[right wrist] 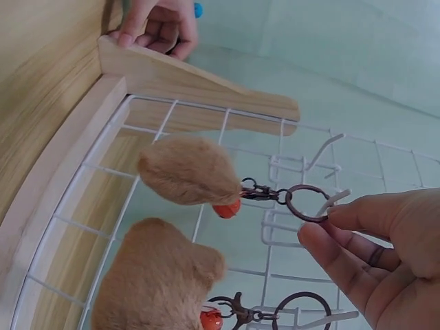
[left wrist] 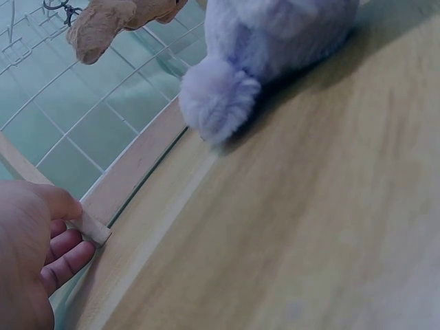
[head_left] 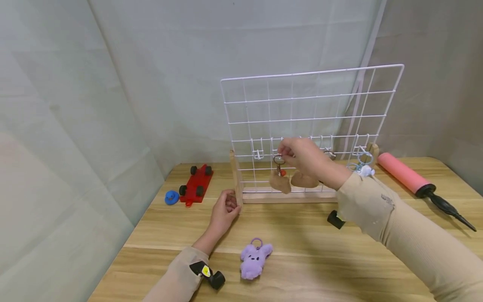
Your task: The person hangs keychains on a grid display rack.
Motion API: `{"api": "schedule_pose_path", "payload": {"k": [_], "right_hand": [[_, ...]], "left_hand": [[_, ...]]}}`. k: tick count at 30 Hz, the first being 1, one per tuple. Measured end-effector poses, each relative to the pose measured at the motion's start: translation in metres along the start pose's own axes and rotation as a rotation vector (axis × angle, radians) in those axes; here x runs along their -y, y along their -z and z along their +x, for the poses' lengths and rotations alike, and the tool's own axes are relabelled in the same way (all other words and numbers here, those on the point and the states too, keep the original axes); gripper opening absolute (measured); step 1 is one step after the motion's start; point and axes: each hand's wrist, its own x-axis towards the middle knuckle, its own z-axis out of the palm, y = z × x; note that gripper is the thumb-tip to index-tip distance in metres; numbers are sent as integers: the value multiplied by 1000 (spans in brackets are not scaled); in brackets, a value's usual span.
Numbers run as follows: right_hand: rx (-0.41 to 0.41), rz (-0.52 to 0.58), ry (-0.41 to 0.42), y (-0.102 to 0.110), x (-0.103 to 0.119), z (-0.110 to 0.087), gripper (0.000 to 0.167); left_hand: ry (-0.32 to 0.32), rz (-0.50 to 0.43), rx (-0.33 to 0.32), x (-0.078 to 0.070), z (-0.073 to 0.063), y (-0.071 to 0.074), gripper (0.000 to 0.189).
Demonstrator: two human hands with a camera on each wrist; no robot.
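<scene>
My right hand (head_left: 303, 155) is raised at the white wire grid (head_left: 279, 98), thumb and forefinger pinching a dark key ring (right wrist: 289, 203). From that ring hang a clasp, a red-orange bell (right wrist: 227, 208) and a fuzzy brown plush (right wrist: 184, 170). A white hook (right wrist: 338, 197) passes at the ring, beside the fingertips. Close by, a second brown plush (right wrist: 155, 275) hangs from its own ring on another hook. Low at the left end, my left hand (head_left: 222, 212) grips the foot of the wooden side support (head_left: 237, 176) between thumb and curled fingers.
A lavender plush keychain (head_left: 253, 262) lies in front of the grid. Left of it are a red toy car base (head_left: 197, 184) and a blue duck head (head_left: 171, 197). A pink pump (head_left: 403, 172) lies at the right, near hanging blue-white charms (head_left: 364, 170).
</scene>
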Motion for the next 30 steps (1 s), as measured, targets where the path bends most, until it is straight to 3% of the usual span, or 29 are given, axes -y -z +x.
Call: {"api": "schedule_pose_path", "payload": {"k": [8, 17, 30], "right_hand": [[-38, 89, 6, 6, 2, -8, 13], [-126, 88, 46, 10, 6, -22, 15], [-208, 125, 154, 5, 18, -43, 13]], "left_hand": [[22, -9, 2, 3, 0, -1, 39], [5, -7, -5, 40, 10, -8, 44], [-2, -11, -8, 42, 11, -6, 43]]}}
